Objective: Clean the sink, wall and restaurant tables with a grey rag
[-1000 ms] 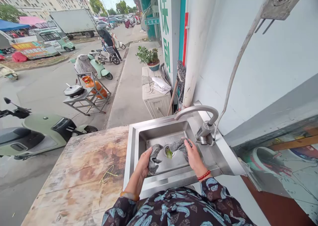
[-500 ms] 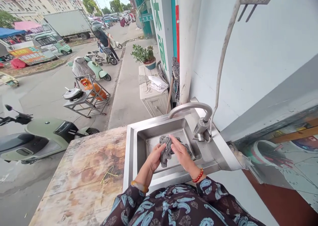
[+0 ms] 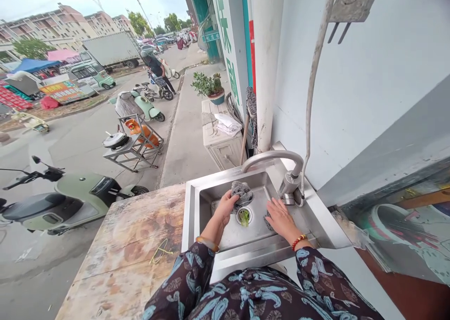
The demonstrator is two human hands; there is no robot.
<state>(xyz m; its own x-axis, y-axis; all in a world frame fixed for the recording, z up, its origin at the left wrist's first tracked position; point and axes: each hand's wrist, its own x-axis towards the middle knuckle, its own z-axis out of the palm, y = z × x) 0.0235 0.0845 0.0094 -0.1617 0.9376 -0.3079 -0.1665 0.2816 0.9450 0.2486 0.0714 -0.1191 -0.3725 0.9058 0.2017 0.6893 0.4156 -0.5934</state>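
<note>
My left hand point(image 3: 224, 208) is closed on a bunched grey knitted cloth point(image 3: 242, 193), held above the left part of the steel sink point(image 3: 190, 221). Over the sink's right side lies my right hand point(image 3: 282, 220), palm down with its fingers stretched out. A second dark grey piece point(image 3: 268, 220) shows partly under that hand; whether the palm presses on it is hidden. Below the held cloth, a bit of green leaf point(image 3: 243, 218) sits at the drain.
A curved tap point(image 3: 270, 156) arches over the sink's far right corner. On the left is a worn wooden tabletop point(image 3: 140, 235) with a thin yellow tie point(image 3: 161, 252) on it. Behind the sink stand a white pipe point(image 3: 265, 100) and a mop point(image 3: 250, 109).
My hands have moved apart from around the cloth. It stays in my left hand, while the right has shifted to the sink's right side. The green leaf at the drain now shows.
</note>
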